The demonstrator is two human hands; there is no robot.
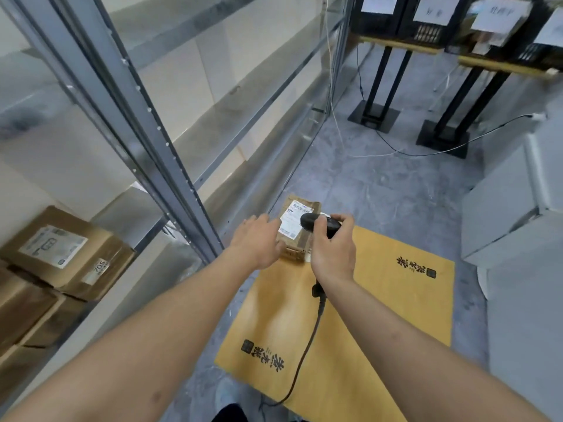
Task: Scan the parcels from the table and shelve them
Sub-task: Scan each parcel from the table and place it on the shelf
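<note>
At the far left corner of the yellow-brown bench (380, 300) lies a brown cardboard parcel (300, 229) with a white shipping label (294, 219) facing up. On its left side rests the left hand (259, 242), palm down, fingers fairly straight and lightly spread, touching the parcel's near left edge; whether the fingertips curl round the edge cannot be told. Just to the right, the right hand (333, 248) has its grip curled round a black handheld scanner (320, 223), whose head sits above the label's right part and points left and far. From under that wrist a black cable (307, 339) runs near and left across the bench and drops over its near edge. Two sets of black printed characters mark the bench top, one near the left edge and one toward the far right.

To the left stands a grey metal shelving rack (170, 141). On its lower left level sit brown cardboard boxes (61, 254) with white labels, stacked against each other. Far right, black crates (426, 22) with white paper signs stand on a bench with black legs, and thin wires trail over the grey floor (380, 184). White cabinets (511, 214) stand at the right
</note>
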